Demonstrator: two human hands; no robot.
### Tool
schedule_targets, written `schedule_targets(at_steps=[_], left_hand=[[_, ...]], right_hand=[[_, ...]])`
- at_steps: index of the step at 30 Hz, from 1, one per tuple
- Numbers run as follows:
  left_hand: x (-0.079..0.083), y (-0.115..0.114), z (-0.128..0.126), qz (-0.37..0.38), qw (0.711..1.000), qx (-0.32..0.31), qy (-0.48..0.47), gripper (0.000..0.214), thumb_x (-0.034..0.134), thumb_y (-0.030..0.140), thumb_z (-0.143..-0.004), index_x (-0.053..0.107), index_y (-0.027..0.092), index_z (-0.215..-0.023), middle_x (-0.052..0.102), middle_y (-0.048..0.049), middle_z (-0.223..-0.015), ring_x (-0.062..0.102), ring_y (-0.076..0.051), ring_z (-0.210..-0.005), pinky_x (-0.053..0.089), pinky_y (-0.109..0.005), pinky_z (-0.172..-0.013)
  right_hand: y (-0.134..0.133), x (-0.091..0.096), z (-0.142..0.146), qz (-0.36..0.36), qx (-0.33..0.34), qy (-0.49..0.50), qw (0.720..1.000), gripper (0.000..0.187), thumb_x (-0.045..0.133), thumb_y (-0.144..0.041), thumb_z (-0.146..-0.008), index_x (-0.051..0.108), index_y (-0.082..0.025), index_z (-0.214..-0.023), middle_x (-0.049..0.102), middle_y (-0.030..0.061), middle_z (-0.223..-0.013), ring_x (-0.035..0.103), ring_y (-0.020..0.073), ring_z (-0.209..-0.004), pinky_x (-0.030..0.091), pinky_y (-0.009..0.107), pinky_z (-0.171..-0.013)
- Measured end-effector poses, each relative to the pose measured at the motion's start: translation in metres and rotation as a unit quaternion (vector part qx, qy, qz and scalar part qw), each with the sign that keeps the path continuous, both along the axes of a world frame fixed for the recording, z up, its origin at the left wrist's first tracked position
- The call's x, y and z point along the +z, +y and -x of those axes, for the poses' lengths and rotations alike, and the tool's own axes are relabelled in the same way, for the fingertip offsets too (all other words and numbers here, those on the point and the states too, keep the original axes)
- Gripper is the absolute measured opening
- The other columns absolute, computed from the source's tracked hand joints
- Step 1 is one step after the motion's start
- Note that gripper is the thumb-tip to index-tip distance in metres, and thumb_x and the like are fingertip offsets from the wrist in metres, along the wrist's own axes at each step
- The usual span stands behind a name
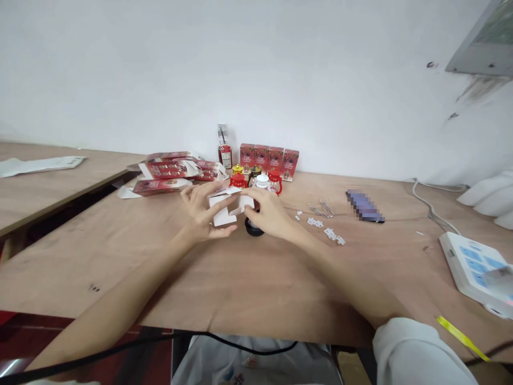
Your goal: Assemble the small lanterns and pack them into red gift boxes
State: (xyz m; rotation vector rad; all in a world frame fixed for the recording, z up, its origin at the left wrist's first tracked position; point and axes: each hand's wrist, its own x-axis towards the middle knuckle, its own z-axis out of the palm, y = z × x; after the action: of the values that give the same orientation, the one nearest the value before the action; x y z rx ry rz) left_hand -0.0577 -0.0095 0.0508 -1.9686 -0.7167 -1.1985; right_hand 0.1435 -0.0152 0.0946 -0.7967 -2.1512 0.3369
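Between my left hand (196, 211) and right hand (267, 211) I grip a white, open-flapped box (219, 214) above the tabletop (240, 289), my right thumb and finger pinching a flap, near the small lanterns (262, 182).

A pale wall (192, 64) rises behind the wooden tabletop (240, 289); a second wooden table (44, 195) stands at left

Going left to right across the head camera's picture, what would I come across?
White packet → left hand → right hand → thin metal pieces → phone → white power strip.
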Motion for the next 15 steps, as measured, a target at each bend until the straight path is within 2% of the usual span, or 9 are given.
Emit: schedule_targets(at_steps=[3,5,7,9,12,15], left_hand=[[-0.003,0.004,0.001,0.045,0.999,-0.025,0.012,0.046,0.052,0.054,-0.081,0.058,0.027,-0.118,0.058,-0.0124,-0.124,0.059,-0.029,-0.104,0.04,-0.044,-0.083],[-0.004,0.004,0.001,0.07,0.996,-0.04,0.024,0.042,0.051,0.046,-0.085,0.056,0.024,-0.12,0.06,-0.0138,-0.12,0.06,-0.028,-0.102,0.042,-0.041,-0.081],[-0.005,0.003,0.001,0.078,0.995,-0.051,0.026,0.043,0.05,0.044,-0.086,0.053,0.021,-0.122,0.061,-0.0145,-0.114,0.06,-0.027,-0.098,0.044,-0.04,-0.079],[-0.004,0.001,0.0,0.083,0.995,-0.053,0.013,0.043,0.05,0.042,-0.087,0.052,0.02,-0.124,0.061,-0.0146,-0.109,0.059,-0.027,-0.096,0.046,-0.041,-0.08],[-0.001,-0.005,-0.004,0.119,0.992,-0.043,-0.024,0.039,0.048,0.036,-0.088,0.051,0.019,-0.124,0.058,-0.0139,-0.109,0.057,-0.027,-0.097,0.048,-0.042,-0.082],[0.004,-0.012,-0.008,0.164,0.984,-0.031,-0.055,0.034,0.048,0.029,-0.088,0.051,0.02,-0.121,0.056,-0.0123,-0.111,0.057,-0.025,-0.101,0.048,-0.043,-0.086]], right_hand=[[-0.003,0.0,0.003,0.054,-0.038,0.032,0.997,0.017,0.058,-0.02,-0.083,0.071,-0.016,-0.093,0.07,0.0034,-0.081,0.059,0.014,-0.065,0.046,0.029,-0.07],[-0.005,-0.001,0.005,0.09,-0.065,0.047,0.993,0.018,0.063,-0.032,-0.083,0.072,-0.018,-0.079,0.068,0.0008,-0.068,0.056,0.0124,-0.06,0.043,0.027,-0.066],[-0.005,-0.003,0.006,0.114,-0.08,0.046,0.989,0.019,0.068,-0.036,-0.079,0.072,-0.019,-0.072,0.065,-0.0009,-0.062,0.056,0.0119,-0.058,0.042,0.026,-0.064],[-0.004,-0.003,0.005,0.126,-0.073,0.038,0.989,0.015,0.073,-0.033,-0.074,0.073,-0.019,-0.079,0.068,-0.0002,-0.069,0.058,0.0124,-0.062,0.042,0.026,-0.065],[-0.003,-0.002,0.004,0.137,-0.043,0.015,0.99,0.037,0.078,-0.024,-0.067,0.07,-0.018,-0.102,0.071,0.0025,-0.085,0.06,0.0139,-0.07,0.045,0.028,-0.069],[-0.002,-0.001,0.004,0.141,-0.033,0.006,0.989,0.048,0.077,-0.021,-0.066,0.065,-0.017,-0.113,0.07,0.0023,-0.084,0.06,0.0139,-0.069,0.047,0.029,-0.07]])
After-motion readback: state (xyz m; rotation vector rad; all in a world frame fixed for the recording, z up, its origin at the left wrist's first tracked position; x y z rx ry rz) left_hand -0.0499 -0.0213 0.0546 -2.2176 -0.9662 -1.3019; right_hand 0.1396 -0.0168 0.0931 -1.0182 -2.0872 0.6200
